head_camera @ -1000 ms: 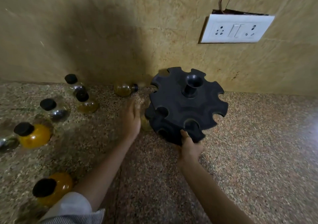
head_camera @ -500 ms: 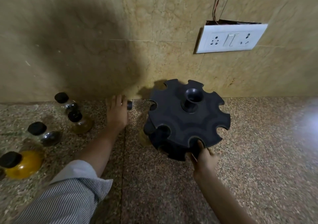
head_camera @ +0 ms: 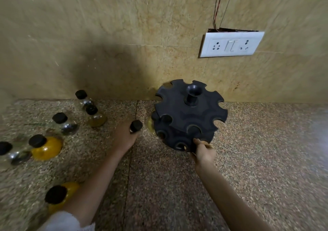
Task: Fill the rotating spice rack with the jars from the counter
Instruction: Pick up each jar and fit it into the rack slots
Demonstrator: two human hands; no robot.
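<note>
With the right hand [head_camera: 204, 151] pinching the lower rim of the black spice rack [head_camera: 190, 115] at frame centre, the left hand [head_camera: 125, 136], wrapped around a black-capped jar [head_camera: 135, 126], should slide it into the nearest left-facing slot.

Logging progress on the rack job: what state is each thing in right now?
Spice rack: upright, visible slots empty.
Left hand: closed around a black-capped jar.
Right hand: gripping the rack's lower edge.
Loose jars: capped, standing on the counter.
</note>
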